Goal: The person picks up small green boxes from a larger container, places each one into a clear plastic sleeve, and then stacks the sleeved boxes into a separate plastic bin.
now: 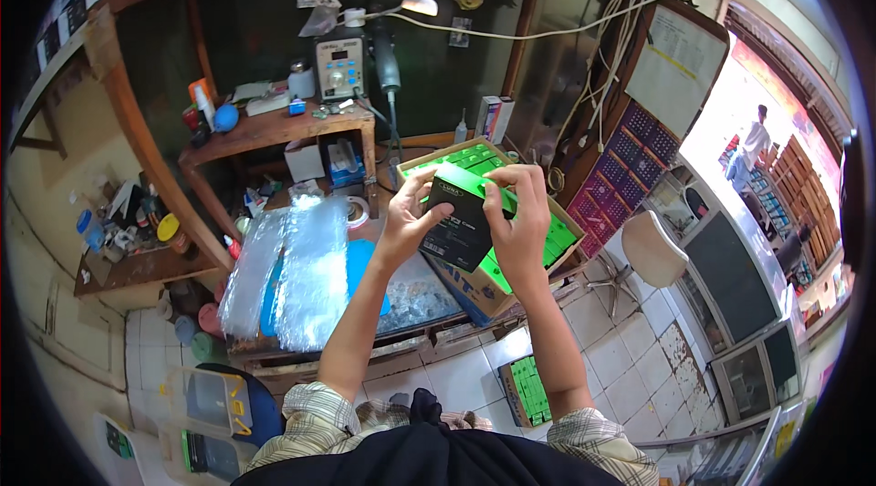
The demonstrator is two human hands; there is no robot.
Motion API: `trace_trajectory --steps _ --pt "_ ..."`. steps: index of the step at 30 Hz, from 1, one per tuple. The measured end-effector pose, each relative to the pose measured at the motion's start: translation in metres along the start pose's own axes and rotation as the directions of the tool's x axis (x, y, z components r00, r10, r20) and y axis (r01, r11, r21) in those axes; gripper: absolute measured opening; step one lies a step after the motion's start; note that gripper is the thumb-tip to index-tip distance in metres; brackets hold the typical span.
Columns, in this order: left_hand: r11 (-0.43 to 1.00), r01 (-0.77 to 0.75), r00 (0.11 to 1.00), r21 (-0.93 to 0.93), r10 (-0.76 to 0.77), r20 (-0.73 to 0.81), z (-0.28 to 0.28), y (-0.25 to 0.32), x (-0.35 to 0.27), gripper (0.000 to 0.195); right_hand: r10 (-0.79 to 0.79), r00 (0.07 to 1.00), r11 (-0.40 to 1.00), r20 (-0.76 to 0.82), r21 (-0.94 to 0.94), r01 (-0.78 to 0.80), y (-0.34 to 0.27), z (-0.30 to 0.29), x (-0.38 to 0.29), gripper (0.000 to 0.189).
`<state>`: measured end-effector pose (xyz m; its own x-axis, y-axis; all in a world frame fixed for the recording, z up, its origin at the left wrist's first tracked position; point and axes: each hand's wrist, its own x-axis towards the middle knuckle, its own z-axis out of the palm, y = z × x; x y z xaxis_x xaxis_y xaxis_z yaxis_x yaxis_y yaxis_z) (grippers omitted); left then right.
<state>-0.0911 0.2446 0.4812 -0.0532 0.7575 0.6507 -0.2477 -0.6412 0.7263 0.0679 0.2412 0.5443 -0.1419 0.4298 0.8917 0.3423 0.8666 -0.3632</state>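
Note:
Between my hands I hold a black and green product box, tilted, with printed writing on its dark face and a bright green top. My left hand grips its left edge, thumb on the dark face. At the upper right edge, my right hand has its fingers and thumb on the box. Behind and below it, a large cardboard carton stands on the workbench's right end, filled with several bright green boxes. The held box and my hands hide part of the carton.
Clear plastic sleeves lie on the workbench over a blue mat. A soldering station stands on a wooden shelf. On the tiled floor are another carton of green boxes, clear plastic bins and a swivel chair. A person is outside.

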Motion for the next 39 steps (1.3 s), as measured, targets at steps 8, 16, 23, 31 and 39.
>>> trace_trajectory --steps 8,16,23,31,39 --pt "0.959 0.215 0.910 0.185 -0.128 -0.394 -0.020 0.000 -0.093 0.042 0.401 0.867 0.774 0.296 0.398 -0.493 0.012 0.053 -0.093 0.049" --pt "0.871 0.446 0.677 0.205 -0.179 -0.714 -0.055 -0.057 -0.209 0.046 0.599 0.603 0.479 0.527 0.369 -0.797 0.012 0.112 -0.216 0.047" --pt "0.534 0.568 0.778 0.626 -0.102 -0.620 -0.064 -0.085 -0.230 0.076 0.615 0.604 0.619 0.507 0.164 -0.768 0.036 0.150 -0.225 0.033" --pt "0.367 0.601 0.799 0.710 -0.240 -0.552 -0.090 -0.122 -0.206 0.082 0.603 0.691 0.790 0.398 -0.179 -0.586 0.094 0.199 -0.242 0.031" --pt "0.382 0.430 0.883 0.818 0.012 -0.470 -0.116 -0.075 -0.211 0.070 0.352 0.863 0.936 0.361 -0.133 -0.326 0.041 0.198 -0.208 0.026"
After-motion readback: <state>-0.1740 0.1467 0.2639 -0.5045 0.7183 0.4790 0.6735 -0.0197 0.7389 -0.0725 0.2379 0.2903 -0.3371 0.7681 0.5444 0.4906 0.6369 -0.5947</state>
